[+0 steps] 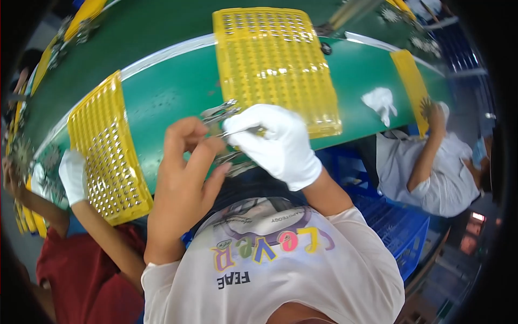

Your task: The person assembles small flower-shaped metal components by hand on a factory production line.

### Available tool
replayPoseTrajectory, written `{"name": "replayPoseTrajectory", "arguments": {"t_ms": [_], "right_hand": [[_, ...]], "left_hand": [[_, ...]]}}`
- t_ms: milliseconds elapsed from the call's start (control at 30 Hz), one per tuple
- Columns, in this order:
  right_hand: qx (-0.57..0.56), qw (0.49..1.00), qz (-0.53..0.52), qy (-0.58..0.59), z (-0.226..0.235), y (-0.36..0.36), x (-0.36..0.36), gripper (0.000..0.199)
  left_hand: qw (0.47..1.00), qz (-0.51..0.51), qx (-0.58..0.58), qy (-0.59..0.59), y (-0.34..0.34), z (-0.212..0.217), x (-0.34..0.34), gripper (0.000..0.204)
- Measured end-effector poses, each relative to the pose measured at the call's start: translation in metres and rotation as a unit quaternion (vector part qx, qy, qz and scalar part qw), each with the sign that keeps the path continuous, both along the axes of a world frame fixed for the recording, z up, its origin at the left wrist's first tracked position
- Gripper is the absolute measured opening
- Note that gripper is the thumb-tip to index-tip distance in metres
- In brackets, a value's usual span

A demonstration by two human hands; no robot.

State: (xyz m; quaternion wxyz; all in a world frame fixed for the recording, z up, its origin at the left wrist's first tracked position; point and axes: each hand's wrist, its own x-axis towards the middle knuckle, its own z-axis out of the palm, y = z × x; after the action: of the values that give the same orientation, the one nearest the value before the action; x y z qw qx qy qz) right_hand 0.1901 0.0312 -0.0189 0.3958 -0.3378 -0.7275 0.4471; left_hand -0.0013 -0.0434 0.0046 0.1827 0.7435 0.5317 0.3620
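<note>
My bare left hand (186, 173) is curled around a small bundle of thin metal parts (220, 114) at the near edge of the green table (172, 92). My right hand (275, 140), in a white glove, pinches a thin metal tool or pin (245, 130) and meets the left hand at the bundle. Just beyond both hands lies a yellow perforated tray (275, 59) with small metal pieces in its far rows.
A second yellow tray (105, 151) sits at the left, beside a co-worker's white-gloved hand (73, 175). At the right another person in a white shirt (437, 173) reaches toward a yellow tray (411, 81). A white cloth (380, 102) lies on the table. Blue crates (399, 227) stand below.
</note>
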Motion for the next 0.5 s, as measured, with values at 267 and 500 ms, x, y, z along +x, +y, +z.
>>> {"name": "replayPoseTrajectory", "arguments": {"t_ms": [267, 500], "right_hand": [[0.116, 0.948, -0.085, -0.283, 0.0, 0.017, 0.072, 0.015], [0.218, 0.794, -0.035, -0.567, -0.03, 0.037, 0.101, 0.009]], "left_hand": [[0.997, 0.041, 0.046, 0.045, 0.009, -0.011, -0.007, 0.022], [0.997, 0.064, -0.018, -0.028, 0.015, -0.005, -0.019, 0.02]]}}
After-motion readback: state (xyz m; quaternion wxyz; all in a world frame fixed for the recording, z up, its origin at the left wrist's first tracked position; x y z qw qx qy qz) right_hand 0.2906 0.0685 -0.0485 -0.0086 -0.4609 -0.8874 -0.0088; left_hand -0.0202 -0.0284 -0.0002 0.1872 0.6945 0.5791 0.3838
